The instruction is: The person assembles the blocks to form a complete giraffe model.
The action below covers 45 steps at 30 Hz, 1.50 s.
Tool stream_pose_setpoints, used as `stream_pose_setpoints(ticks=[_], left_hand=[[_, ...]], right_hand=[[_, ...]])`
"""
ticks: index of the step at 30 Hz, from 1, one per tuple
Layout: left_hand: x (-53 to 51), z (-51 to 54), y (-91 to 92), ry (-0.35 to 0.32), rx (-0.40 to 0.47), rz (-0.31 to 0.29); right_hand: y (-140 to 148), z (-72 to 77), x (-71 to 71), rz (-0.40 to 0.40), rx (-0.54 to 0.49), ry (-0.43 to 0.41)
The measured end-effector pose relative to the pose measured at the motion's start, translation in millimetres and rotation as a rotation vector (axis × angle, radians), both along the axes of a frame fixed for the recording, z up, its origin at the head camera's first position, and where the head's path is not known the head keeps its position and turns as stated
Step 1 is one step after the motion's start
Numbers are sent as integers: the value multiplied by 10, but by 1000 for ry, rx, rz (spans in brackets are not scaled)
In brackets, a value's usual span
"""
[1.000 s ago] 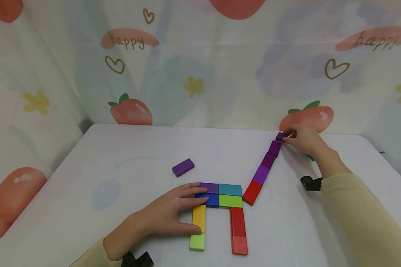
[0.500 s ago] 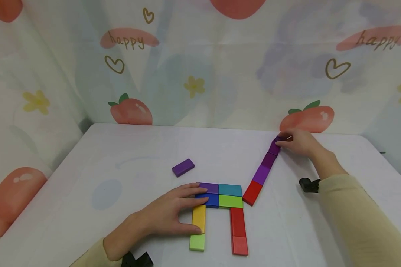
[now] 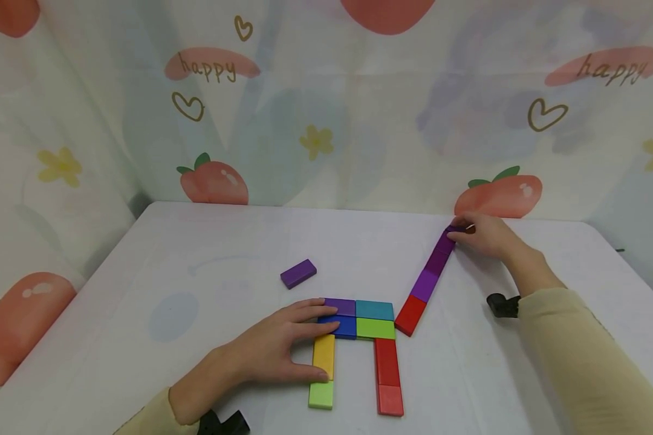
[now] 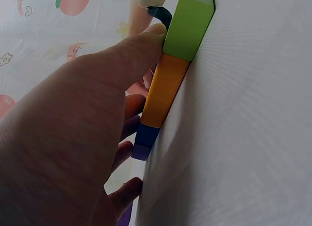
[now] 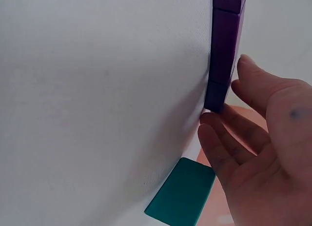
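Dominoes-like coloured blocks lie flat on the white table. My left hand (image 3: 263, 345) rests with extended fingers on the purple block (image 3: 344, 307) and blue block (image 3: 347, 329), its thumb by the yellow block (image 3: 324, 356) and light-green block (image 3: 321, 396). At the far edge, my right hand (image 3: 490, 234) holds the dark purple end block (image 5: 214, 96) of a slanting row, thumb on one side and fingers at its end. That row runs down through a magenta-purple block (image 3: 426, 284) to a red block (image 3: 412, 314) touching the central group's corner.
A loose purple block (image 3: 298, 273) lies left of the row. In the right wrist view a teal block (image 5: 181, 193) lies beside the right fingers. The central group includes a teal-blue block (image 3: 375, 310), a green block (image 3: 375, 328) and a red leg (image 3: 387, 362).
My right hand has brought the dark purple block down and left against the top of the slanting row, whose upper blocks now line up straighter. The left hand has stayed put.
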<state>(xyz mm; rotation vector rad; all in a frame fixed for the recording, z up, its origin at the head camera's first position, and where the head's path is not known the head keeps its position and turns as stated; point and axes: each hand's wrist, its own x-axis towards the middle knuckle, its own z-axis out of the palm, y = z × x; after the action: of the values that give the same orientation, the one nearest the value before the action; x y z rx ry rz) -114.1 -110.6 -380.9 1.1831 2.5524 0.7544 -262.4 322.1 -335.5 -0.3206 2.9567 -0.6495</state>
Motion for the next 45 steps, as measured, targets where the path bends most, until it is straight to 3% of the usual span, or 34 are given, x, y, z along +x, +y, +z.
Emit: stream_pose_setpoints(ticks=[16,30,39,45], left_hand=[[-1,-16,-5,8,9,-5],[0,-11,-1,17,13,-9],[5,0,-7,14,12,-4],[-1,-2,-5,20,14,-8]], right_hand=[[68,27,46,20,-5,11],[429,99,233,-47,-15,143],[628,110,304,-107,107,2],[720,96,372,-135,129,-40]])
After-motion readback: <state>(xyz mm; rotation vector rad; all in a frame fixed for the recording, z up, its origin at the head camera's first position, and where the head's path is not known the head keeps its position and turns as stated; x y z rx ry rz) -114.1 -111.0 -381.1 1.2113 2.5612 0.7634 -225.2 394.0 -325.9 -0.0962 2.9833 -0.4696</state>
